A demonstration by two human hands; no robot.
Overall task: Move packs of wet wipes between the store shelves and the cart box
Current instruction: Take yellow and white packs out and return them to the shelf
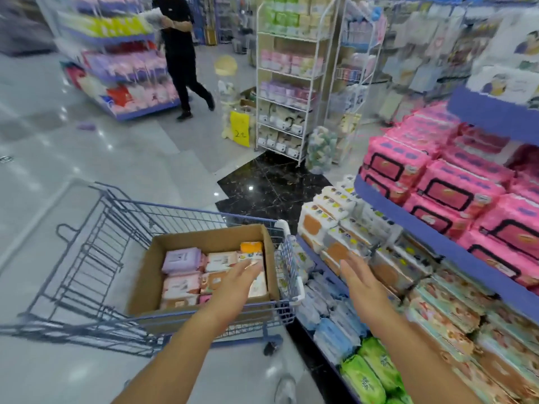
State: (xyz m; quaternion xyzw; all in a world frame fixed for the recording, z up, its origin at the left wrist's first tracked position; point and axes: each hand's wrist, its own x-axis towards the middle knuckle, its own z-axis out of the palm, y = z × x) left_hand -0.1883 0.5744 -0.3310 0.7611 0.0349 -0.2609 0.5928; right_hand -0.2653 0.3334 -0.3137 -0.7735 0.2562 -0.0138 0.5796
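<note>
A cardboard box (145,275) sits in a blue wire cart (96,258) and holds several wet wipe packs (182,259) in lilac, pink and orange. My left hand (236,282) reaches over the box's right side with straight fingers and holds nothing. My right hand (360,282) hovers open between the cart and the shelf, in front of the orange-and-white wipe packs (323,225) on the lower shelf. Pink packs (455,193) fill the shelf above. Blue packs (335,330) and green packs (376,371) lie on the lowest level.
The blue shelf edge (408,225) juts out close to the cart's right side. A white wire rack (287,83) stands ahead. A person in black (182,53) walks in the aisle beyond, beside another shelf unit (122,62). Glossy floor spreads to the left.
</note>
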